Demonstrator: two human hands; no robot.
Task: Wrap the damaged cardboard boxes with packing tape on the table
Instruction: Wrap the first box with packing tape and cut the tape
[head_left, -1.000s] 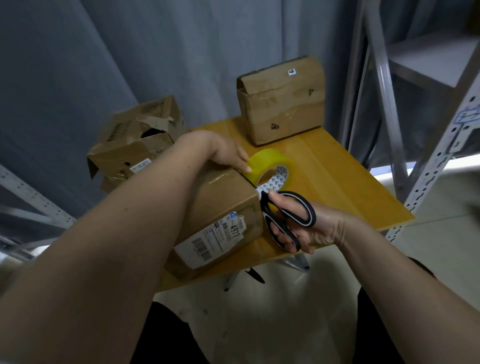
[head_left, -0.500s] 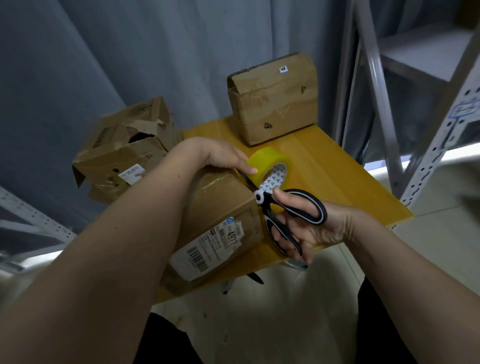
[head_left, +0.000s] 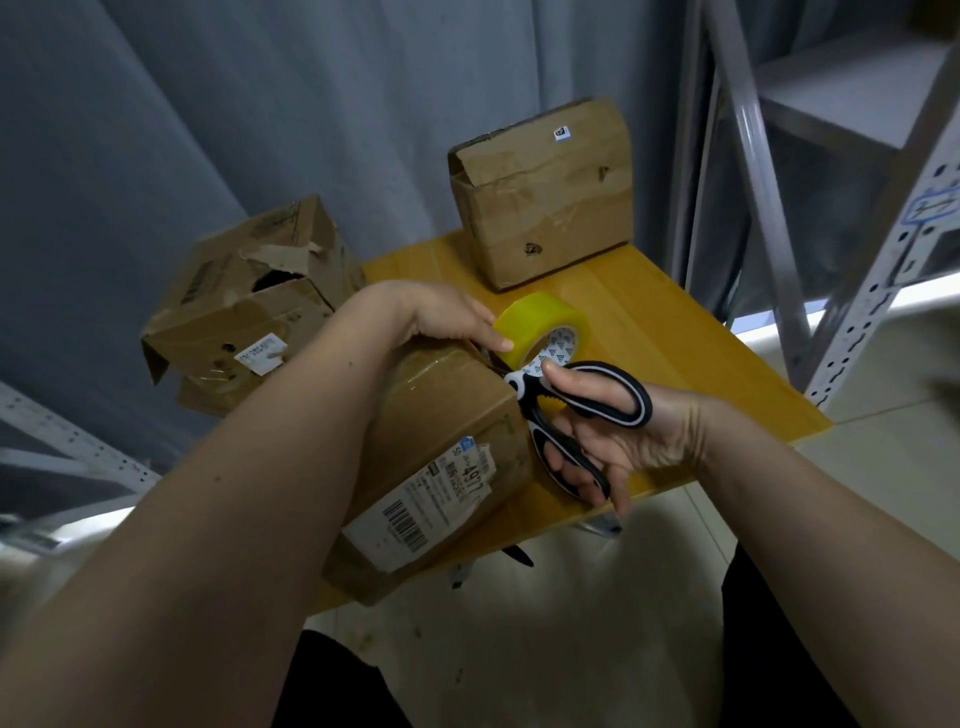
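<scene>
A taped cardboard box with a shipping label (head_left: 441, 467) lies at the near edge of the yellow wooden table (head_left: 701, 374). My left hand (head_left: 447, 322) rests on the box's top far edge, fingers touching the yellow tape roll (head_left: 545, 327) that stands just behind the box. My right hand (head_left: 613, 431) grips black-and-white scissors (head_left: 571, 410), whose blades point between the box and the roll. A torn box (head_left: 249, 306) sits at the left. Another dented box (head_left: 545, 192) stands upright at the table's far side.
Grey metal shelving uprights (head_left: 883, 249) rise close to the table's right side, and another rack rail (head_left: 67, 441) runs at the lower left. A grey curtain (head_left: 260, 104) hangs behind the table. The pale floor (head_left: 571, 623) lies below.
The scissors moved up and forward, their blades now reaching in between the box and the tape roll. My left hand stays on the box's top edge.
</scene>
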